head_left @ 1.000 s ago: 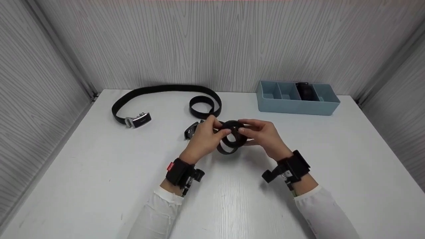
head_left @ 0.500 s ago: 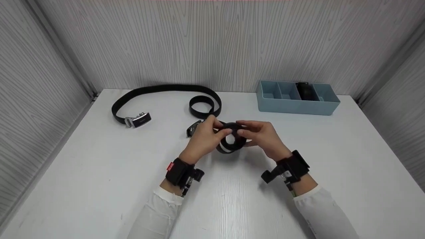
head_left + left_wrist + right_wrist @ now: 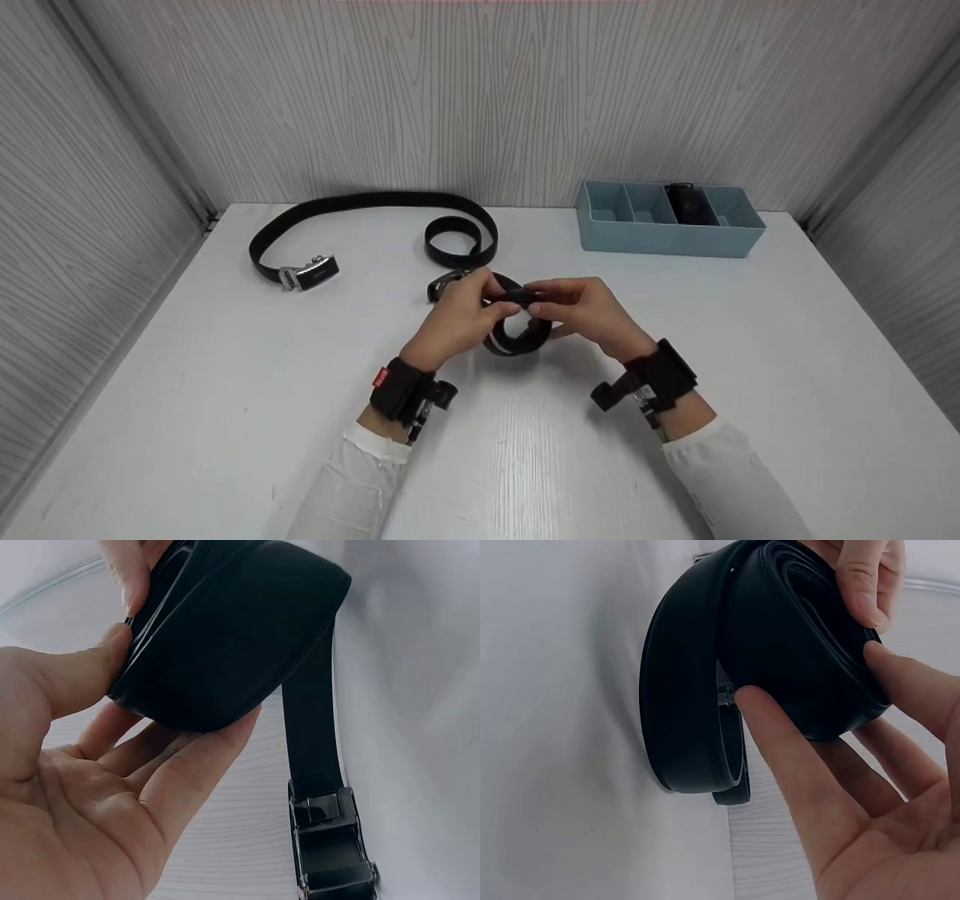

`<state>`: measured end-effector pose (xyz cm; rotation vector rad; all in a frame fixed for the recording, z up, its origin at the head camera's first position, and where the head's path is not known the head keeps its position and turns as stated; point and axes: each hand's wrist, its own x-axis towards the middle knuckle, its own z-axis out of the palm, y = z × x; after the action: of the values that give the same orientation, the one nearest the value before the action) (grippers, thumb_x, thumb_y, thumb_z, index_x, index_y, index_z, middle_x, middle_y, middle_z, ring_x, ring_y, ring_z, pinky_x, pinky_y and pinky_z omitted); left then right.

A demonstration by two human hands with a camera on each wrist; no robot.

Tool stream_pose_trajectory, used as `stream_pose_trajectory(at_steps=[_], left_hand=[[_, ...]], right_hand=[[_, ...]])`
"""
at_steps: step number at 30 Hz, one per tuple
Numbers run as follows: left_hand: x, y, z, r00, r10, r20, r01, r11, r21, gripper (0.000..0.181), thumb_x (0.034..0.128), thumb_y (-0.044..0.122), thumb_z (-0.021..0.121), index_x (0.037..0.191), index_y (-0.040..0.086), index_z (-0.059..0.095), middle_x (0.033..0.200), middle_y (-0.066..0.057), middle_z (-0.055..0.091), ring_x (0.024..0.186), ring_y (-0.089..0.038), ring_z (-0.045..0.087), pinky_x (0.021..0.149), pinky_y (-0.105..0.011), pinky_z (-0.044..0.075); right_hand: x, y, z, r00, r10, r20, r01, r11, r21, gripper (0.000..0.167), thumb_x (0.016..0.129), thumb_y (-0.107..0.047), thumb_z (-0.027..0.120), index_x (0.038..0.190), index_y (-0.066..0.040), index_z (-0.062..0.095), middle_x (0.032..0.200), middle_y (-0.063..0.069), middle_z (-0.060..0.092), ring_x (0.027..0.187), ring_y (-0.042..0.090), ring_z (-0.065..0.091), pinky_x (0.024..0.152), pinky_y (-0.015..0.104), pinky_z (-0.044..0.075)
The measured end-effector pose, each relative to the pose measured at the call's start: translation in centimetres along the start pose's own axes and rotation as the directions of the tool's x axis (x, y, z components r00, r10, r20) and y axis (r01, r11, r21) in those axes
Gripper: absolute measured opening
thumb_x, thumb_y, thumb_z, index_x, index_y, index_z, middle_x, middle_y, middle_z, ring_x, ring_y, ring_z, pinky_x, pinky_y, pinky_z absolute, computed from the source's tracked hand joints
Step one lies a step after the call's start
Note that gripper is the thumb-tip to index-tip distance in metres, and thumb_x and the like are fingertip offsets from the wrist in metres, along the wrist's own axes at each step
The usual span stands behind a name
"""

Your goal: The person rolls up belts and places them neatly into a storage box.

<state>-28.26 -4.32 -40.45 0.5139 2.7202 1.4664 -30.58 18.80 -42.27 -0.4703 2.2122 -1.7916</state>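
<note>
Both hands hold a black belt [image 3: 795,652] that is wound into a roll with several layers. My left hand [image 3: 459,315] pinches the roll's left side between thumb and fingers. From the right, my right hand [image 3: 598,315] pinches it, thumb on the near edge and fingers around the outside. The two thumbs almost meet at the top of the roll. A looser outer turn hangs beside the tight coil in the right wrist view. The belt's metal buckle [image 3: 330,844] extends on a straight stretch of strap, behind my left hand in the head view.
Farther back on the white table [image 3: 300,420] lies a second black belt [image 3: 375,199], partly curled, with a silver-edged buckle [image 3: 316,273] at its left end. A blue divided box [image 3: 671,241] stands at the back right, a rolled black belt [image 3: 688,206] in one compartment.
The roll has turned and shifted slightly left and toward me between the hands. Its buckle end has moved a little to the right, closer to the roll. Both hands keep their grip.
</note>
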Motion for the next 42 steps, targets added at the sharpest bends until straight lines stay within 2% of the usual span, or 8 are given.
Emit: stream_pose_trajectory(at_steps=[3,9,14,18,26,30,38,42], left_hand=[[0.06,0.03,0.03,1.000,-0.014,-0.025,0.013,1.000,-0.021,0.024,0.0984,0.026,0.075,0.104,0.009,0.060,0.109,-0.004,0.069,0.093,-0.016,0.065,0.076,-0.032,0.054],[0.10,-0.07,0.27,0.994,-0.030,-0.105,0.020,0.996,-0.092,0.031,0.0977,0.029,0.076,0.111,0.006,0.060,0.122,-0.009,0.069,0.098,-0.018,0.069,0.079,-0.032,0.056],[0.06,-0.12,0.37,0.994,-0.026,-0.108,0.014,0.994,-0.111,0.029,0.0984,0.026,0.075,0.108,0.005,0.058,0.117,-0.013,0.067,0.097,-0.019,0.068,0.079,-0.033,0.054],[0.15,-0.04,0.22,0.995,-0.011,-0.098,0.001,0.995,-0.101,0.025,0.0987,0.022,0.075,0.105,0.005,0.058,0.112,-0.012,0.067,0.096,-0.019,0.067,0.079,-0.033,0.055],[0.24,-0.18,-0.28,1.000,0.012,-0.025,-0.011,1.000,0.028,0.021,0.0975,0.017,0.075,0.095,0.006,0.057,0.099,-0.008,0.062,0.088,-0.019,0.058,0.078,-0.034,0.048],[0.29,-0.16,-0.14,1.000,0.006,-0.029,-0.005,1.000,0.011,0.021,0.0977,0.018,0.075,0.096,0.006,0.058,0.099,-0.007,0.065,0.088,-0.019,0.060,0.077,-0.034,0.050],[0.25,-0.12,0.48,0.992,0.007,-0.126,-0.022,0.993,-0.117,0.026,0.1015,0.024,0.071,0.113,0.005,0.057,0.119,-0.014,0.070,0.100,-0.019,0.071,0.083,-0.035,0.057],[0.14,-0.38,0.67,0.989,0.004,-0.145,-0.026,0.988,-0.153,0.026,0.1023,0.022,0.070,0.113,0.004,0.056,0.119,-0.016,0.069,0.096,-0.020,0.072,0.079,-0.035,0.056]], right_hand=[[0.07,-0.08,0.04,1.000,0.000,-0.019,0.000,1.000,0.018,0.044,0.096,-0.017,0.078,0.137,-0.004,0.067,0.123,0.016,0.072,0.107,0.027,0.071,0.075,0.038,0.063],[0.20,0.06,0.08,0.992,0.011,-0.124,0.009,0.987,0.163,0.046,0.098,-0.015,0.076,0.140,-0.002,0.063,0.126,0.018,0.071,0.106,0.027,0.073,0.078,0.041,0.062],[0.24,0.26,0.01,0.990,0.024,-0.139,0.005,0.978,0.207,0.048,0.098,-0.014,0.075,0.142,-0.002,0.062,0.129,0.018,0.070,0.107,0.028,0.072,0.080,0.041,0.062],[0.20,0.09,-0.15,0.993,0.013,-0.114,0.006,0.987,0.162,0.046,0.096,-0.013,0.077,0.140,-0.003,0.064,0.128,0.019,0.069,0.109,0.030,0.071,0.081,0.042,0.062],[0.04,-0.21,0.11,1.000,-0.025,-0.008,0.025,0.999,-0.042,0.044,0.095,-0.010,0.077,0.137,-0.005,0.067,0.127,0.017,0.071,0.103,0.025,0.072,0.076,0.040,0.063],[0.10,-0.05,0.11,1.000,-0.013,-0.020,0.014,1.000,0.017,0.043,0.095,-0.008,0.076,0.137,-0.004,0.067,0.124,0.020,0.071,0.102,0.025,0.072,0.075,0.042,0.063],[-0.08,-0.06,0.60,0.993,0.016,-0.121,0.013,0.972,0.233,0.047,0.098,-0.008,0.074,0.143,-0.003,0.061,0.133,0.021,0.067,0.113,0.034,0.070,0.078,0.040,0.062],[0.01,0.03,0.71,0.989,0.031,-0.143,0.006,0.968,0.251,0.047,0.098,-0.009,0.073,0.143,-0.004,0.061,0.134,0.022,0.066,0.116,0.038,0.068,0.078,0.039,0.062]])
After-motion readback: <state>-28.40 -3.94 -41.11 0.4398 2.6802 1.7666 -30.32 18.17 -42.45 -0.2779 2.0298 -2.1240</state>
